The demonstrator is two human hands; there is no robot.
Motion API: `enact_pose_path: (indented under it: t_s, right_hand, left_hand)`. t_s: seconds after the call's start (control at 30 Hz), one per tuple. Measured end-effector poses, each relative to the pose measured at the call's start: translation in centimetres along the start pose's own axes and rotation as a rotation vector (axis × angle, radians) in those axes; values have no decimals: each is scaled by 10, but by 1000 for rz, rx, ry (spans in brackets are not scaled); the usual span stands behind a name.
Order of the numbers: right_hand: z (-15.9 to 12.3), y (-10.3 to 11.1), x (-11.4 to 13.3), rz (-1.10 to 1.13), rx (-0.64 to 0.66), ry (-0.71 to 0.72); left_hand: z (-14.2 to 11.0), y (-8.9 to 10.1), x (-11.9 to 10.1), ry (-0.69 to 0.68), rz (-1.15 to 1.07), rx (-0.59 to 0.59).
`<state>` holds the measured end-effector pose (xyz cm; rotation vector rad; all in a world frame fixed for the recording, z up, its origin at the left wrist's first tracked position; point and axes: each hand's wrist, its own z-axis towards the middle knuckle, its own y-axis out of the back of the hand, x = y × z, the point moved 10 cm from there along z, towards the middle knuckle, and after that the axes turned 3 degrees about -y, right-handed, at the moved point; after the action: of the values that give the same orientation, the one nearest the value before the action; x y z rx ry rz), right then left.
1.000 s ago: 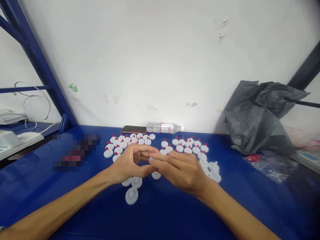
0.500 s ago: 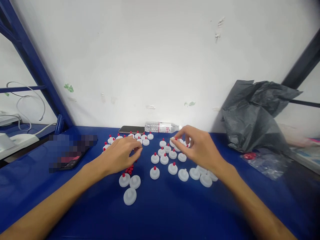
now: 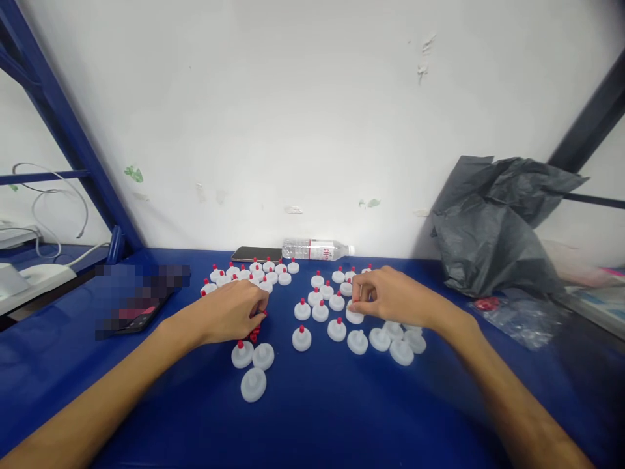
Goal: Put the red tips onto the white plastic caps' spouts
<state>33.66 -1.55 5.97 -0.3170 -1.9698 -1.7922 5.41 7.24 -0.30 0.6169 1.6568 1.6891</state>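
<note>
My left hand (image 3: 227,314) is closed, thumb and fingertips pinched at the pile of small red caps (image 3: 254,335); red shows right at the fingertips, partly hidden by them. My right hand (image 3: 395,296) pinches the top of a round white lid (image 3: 355,317), its red tip between thumb and fingers. That lid appears to rest on the blue table (image 3: 312,417). Close by stand several white lids with red tips, such as a lid (image 3: 336,330) just in front. Bare white lids without red tips, like one lid (image 3: 402,352), lie below my right hand.
More red-tipped lids (image 3: 284,278) cluster behind my left hand. A phone (image 3: 256,254) and a lying plastic bottle (image 3: 317,249) are against the wall. At left lies a dark, partly blurred object (image 3: 146,303). A grey plastic bag (image 3: 493,228) and clear wrap (image 3: 517,320) are at right.
My left hand has lowered slightly onto the red caps and its fingers have closed. My right hand has let go of one red-tipped lid farther back and moved forward and right to another.
</note>
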Motion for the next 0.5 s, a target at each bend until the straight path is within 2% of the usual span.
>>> enact_pose_path:
  t_s: [0.1,0.3,0.5]
  right_hand:
    - [1,-7,2,-4,25,-10]
    - [3,-21,2,33,106,-16]
    - [1,-11,3,17,48,1]
  left_hand:
    - [1,-4,3,14,-62,30]
    - [2,0,-3,19,17,32]
    - [2,1,-10,-58,-11,-16]
